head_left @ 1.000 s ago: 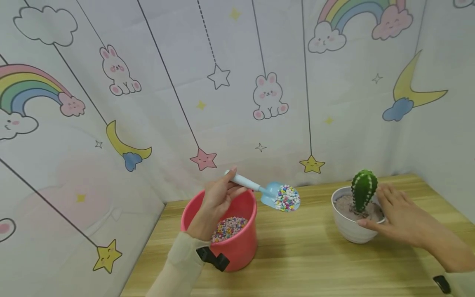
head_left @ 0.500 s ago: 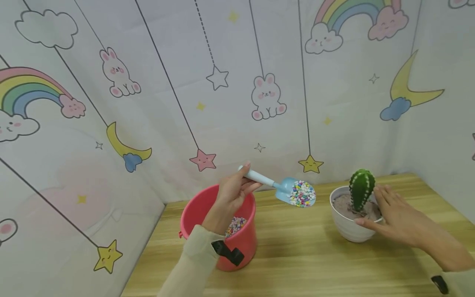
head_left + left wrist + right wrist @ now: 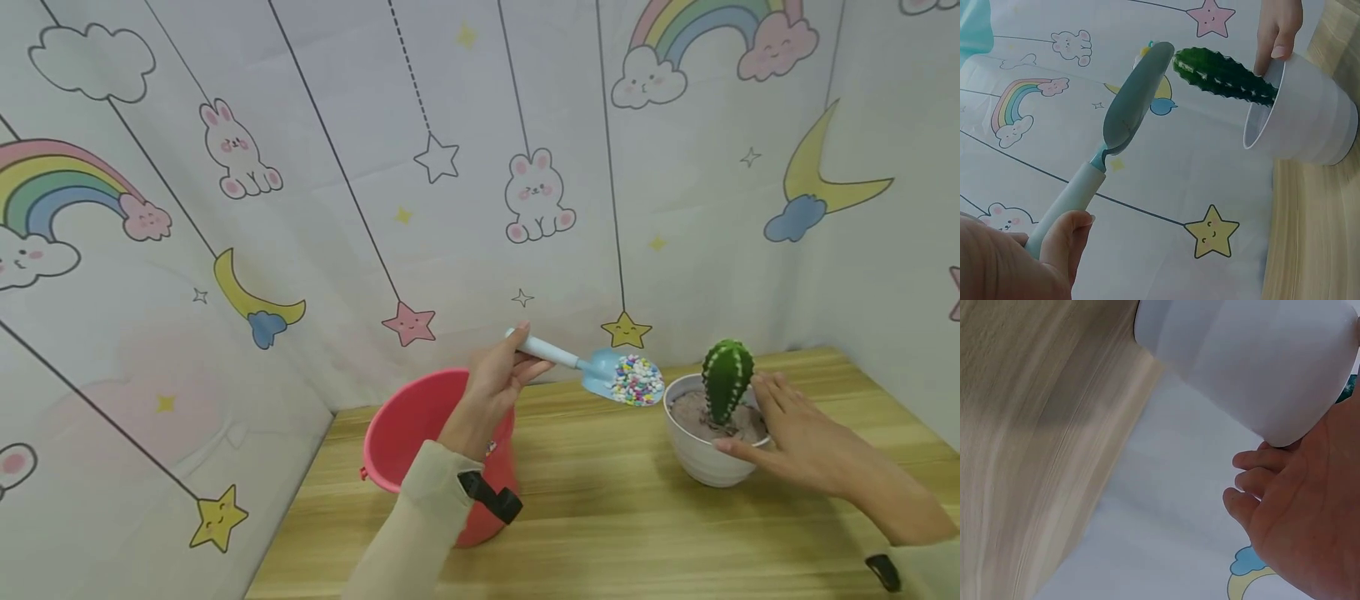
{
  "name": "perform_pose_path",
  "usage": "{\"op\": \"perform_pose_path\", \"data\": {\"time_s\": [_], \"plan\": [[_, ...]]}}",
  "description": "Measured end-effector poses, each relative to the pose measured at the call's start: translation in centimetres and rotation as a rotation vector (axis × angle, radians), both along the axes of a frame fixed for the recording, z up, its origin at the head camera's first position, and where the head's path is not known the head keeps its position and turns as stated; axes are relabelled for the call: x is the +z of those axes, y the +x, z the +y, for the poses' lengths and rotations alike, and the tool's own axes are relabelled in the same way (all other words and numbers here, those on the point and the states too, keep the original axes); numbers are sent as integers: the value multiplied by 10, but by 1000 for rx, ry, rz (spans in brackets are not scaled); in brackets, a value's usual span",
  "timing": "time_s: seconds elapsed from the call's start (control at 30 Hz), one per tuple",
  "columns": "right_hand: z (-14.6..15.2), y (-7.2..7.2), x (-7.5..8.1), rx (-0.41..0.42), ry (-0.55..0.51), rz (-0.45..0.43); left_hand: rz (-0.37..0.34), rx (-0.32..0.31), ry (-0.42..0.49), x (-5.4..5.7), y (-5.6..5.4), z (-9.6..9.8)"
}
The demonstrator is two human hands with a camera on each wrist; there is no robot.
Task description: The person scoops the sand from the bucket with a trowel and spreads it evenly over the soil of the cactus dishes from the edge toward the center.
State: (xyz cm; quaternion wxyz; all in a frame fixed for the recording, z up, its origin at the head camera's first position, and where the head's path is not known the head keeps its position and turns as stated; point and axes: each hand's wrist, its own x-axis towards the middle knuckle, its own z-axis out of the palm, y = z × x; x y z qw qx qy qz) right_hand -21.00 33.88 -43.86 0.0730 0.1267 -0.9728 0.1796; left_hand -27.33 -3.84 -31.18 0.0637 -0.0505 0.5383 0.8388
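Observation:
My left hand (image 3: 493, 385) grips the white handle of a small blue trowel (image 3: 597, 372), with fingers and thumb wrapped round it. The trowel's blade carries a heap of small multicoloured beads (image 3: 638, 380) and hovers just left of a white pot (image 3: 708, 462). In the pot a green cactus (image 3: 727, 379) stands upright in greyish soil (image 3: 693, 414). My right hand (image 3: 813, 437) rests on the pot's right rim, thumb stretched along the near side and fingers extended along the far side. The left wrist view shows the underside of the blade (image 3: 1135, 103) near the cactus tip.
A red bucket (image 3: 408, 425) stands on the wooden table (image 3: 585, 533) at left, partly behind my left forearm; only a few beads show inside it. A white printed curtain (image 3: 337, 250) hangs along the table's back and left edges.
My left hand has moved right, carrying the loaded trowel from beside the bucket toward the pot. The right hand stays on the pot rim; the view has shifted slightly.

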Motion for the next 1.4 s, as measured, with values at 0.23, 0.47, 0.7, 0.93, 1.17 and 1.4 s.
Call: {"op": "perform_pose_path", "data": {"time_s": [0.23,0.47,0.7,0.93,1.17,1.4], "plan": [[0,-1,-1,-7,7,-18,-33,20,41,-5,-7,19],[-1,-1,1,-18,9,-24,-42,41,49,-10,-13,34],[0,0,-1,-8,-16,-39,-72,36,35,-16,-16,49],[1,0,0,-7,-23,-33,-98,58,40,-25,-22,64],[-1,0,1,-11,-33,-39,-107,90,27,-33,-23,74],[-1,3,1,-6,-54,-23,-103,125,-56,-48,-24,81]]}}
